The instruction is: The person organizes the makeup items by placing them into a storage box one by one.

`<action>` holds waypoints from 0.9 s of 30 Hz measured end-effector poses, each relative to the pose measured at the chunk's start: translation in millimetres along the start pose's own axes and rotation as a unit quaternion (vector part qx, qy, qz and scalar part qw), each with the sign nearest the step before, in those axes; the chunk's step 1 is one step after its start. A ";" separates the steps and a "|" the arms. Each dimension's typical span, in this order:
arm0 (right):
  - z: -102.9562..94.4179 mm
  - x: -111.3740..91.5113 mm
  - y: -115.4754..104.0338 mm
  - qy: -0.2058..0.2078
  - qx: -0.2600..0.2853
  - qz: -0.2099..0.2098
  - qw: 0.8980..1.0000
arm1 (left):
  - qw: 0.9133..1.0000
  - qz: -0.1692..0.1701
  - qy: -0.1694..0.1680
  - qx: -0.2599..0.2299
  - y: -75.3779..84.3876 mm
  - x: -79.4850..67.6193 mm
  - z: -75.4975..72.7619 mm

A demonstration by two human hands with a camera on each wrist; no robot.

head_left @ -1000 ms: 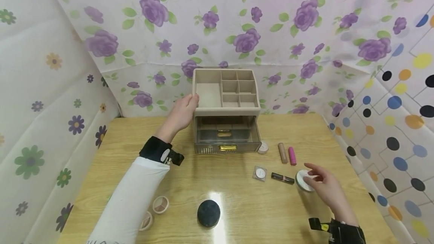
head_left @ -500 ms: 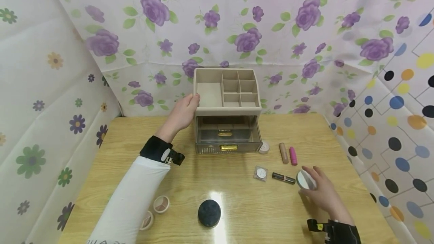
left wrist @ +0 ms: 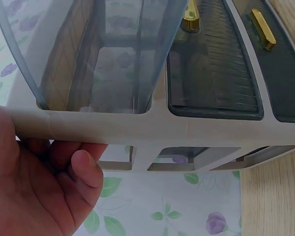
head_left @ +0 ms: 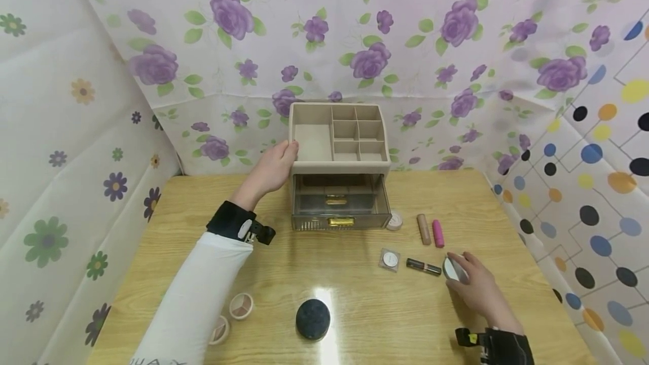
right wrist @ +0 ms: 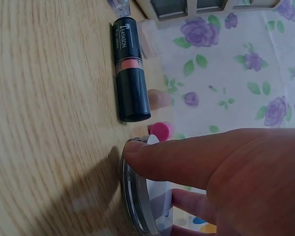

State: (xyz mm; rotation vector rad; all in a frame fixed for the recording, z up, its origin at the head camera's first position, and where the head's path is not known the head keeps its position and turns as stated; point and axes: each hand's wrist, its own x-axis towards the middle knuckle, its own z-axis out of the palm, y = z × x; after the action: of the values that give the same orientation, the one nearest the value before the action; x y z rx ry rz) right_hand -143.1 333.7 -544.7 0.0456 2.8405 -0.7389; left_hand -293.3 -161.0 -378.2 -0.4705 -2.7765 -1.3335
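My left hand (head_left: 269, 170) grips the left side of a beige makeup organizer (head_left: 339, 167); in the left wrist view its fingers (left wrist: 86, 169) curl at the organizer's edge. A smoky clear drawer (head_left: 314, 223) with a gold handle is pulled out below the open top compartments. At the right of the table, my right hand (head_left: 479, 289) holds a round, white-topped compact (head_left: 451, 268) between thumb and fingers. The right wrist view shows the thumb on the rim of this compact (right wrist: 137, 201), low at the wood. My palm and fingers hide part of it.
A black lipstick tube (head_left: 423, 266), a small square case (head_left: 389, 259), brown (head_left: 423, 229) and pink (head_left: 438, 233) tubes and a round pot (head_left: 394, 221) lie right of the organizer. A black round compact (head_left: 312, 319) and two three-colour pans (head_left: 240, 306) lie nearer me.
My right hand has come from hovering over the round compact to holding it by its sides, shifting slightly left and nearer. The left hand keeps its grip on the organizer.
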 end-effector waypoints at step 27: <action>-11.8 -4.1 5.7 0.004 -0.016 0.027 0.999 | 1.000 -0.004 -0.003 -0.014 -0.4 -1.7 0.1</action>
State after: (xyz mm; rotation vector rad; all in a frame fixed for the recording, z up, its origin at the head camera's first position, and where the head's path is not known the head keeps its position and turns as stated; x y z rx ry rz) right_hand -140.9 344.5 -536.5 0.1206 2.8464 -0.6831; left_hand -291.8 -161.7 -378.9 -0.4658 -2.7698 -1.3775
